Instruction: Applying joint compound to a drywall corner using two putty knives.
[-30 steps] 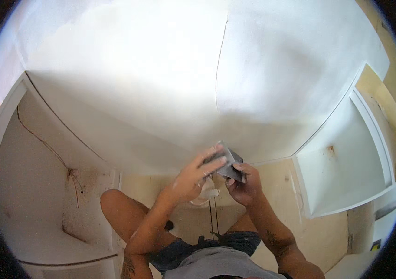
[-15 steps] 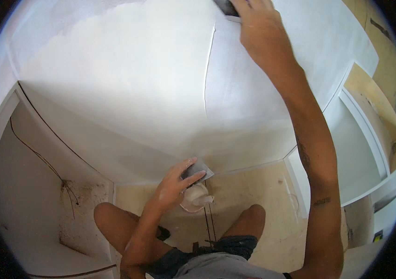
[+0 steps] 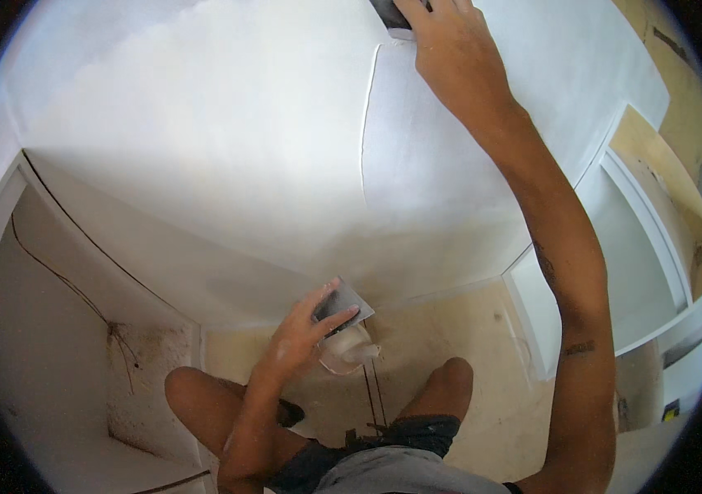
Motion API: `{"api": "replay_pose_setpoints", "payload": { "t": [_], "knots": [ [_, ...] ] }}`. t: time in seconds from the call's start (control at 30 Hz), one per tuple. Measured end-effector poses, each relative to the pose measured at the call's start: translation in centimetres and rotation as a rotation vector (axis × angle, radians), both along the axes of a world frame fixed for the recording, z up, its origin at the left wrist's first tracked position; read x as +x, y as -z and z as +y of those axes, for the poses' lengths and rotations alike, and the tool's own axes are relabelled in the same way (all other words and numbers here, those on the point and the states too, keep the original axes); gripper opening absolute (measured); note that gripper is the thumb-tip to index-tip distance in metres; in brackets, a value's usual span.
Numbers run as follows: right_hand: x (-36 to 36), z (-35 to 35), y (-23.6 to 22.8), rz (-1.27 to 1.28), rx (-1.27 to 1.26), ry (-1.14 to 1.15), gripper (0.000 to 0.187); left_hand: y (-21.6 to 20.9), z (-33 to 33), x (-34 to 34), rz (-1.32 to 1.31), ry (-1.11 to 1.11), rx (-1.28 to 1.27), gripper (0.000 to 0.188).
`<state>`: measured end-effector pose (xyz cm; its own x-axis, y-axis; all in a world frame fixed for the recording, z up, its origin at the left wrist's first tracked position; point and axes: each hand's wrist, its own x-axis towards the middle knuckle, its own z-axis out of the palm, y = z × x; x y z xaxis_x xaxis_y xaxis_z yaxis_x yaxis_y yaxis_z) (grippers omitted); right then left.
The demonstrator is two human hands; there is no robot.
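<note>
My right hand [image 3: 459, 64], arm stretched upward, grips a dark flat scraper [image 3: 392, 18] against the white wall [image 3: 194, 140]. The top of this scraper is cut off by the picture's edge. Below its blade a thin raised ridge of wet filler [image 3: 363, 123] runs down, with a smoother greyish patch to its right. Low down, my left hand [image 3: 295, 331] has its fingers spread over a second grey scraper [image 3: 349, 301], holding it. Just beneath that hand stands a round tub [image 3: 344, 362] with whitish paste, partly hidden by the hand and blade.
On the left is a white-framed recess [image 3: 62, 272] with loose dark wires [image 3: 71, 284]. A white-framed opening [image 3: 631, 239] lies on the right. My bent knees [image 3: 450, 387] flank the tub above a beige, stained floor [image 3: 491, 346] with two dark lines.
My right hand and its scraper have shifted slightly left along the wall, near the ridge's top. My left hand stays over the tub with its scraper, almost unmoved.
</note>
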<state>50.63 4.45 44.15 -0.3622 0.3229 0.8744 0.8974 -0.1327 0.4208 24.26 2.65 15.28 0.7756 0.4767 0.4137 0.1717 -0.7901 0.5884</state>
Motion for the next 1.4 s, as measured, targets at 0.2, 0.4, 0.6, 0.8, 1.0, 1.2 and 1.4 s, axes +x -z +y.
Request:
{"api": "replay_pose_setpoints", "payload": {
  "t": [0.2,0.4,0.6,0.8,1.0,1.2,1.4],
  "knots": [
    [2.0,2.5,5.9,-0.196,0.057,0.072,0.038,0.1,-0.3,1.2,-0.125,-0.028,-0.168,0.064],
    [0.9,0.7,12.8,-0.185,-0.182,0.009,0.045,-0.6,-0.6,1.2,-0.164,-0.065,-0.121,0.044],
    [2.4,-1.2,20.7,-0.195,-0.405,-0.037,0.045,-0.4,-1.6,2.2,-0.264,-0.121,-0.196,0.037],
    [6.1,-1.8,30.0,-0.21,-0.496,-0.064,0.045,-0.2,-1.9,4.0,-0.565,-0.09,-0.446,0.058],
    [6.1,-4.1,35.4,-0.05,-0.711,0.009,0.044,4.6,-3.8,6.4,-0.798,-0.22,-1.305,0.046],
    [0.8,-11.7,32.4,1.006,-0.566,-0.869,0.046,6.2,-6.1,7.9,-0.921,-0.239,-1.89,0.037],
    [-3.5,-15.8,40.5,1.871,-0.432,-1.438,0.042,4.6,-5.9,5.8,-0.579,0.265,-1.792,0.033]
  ]
}}
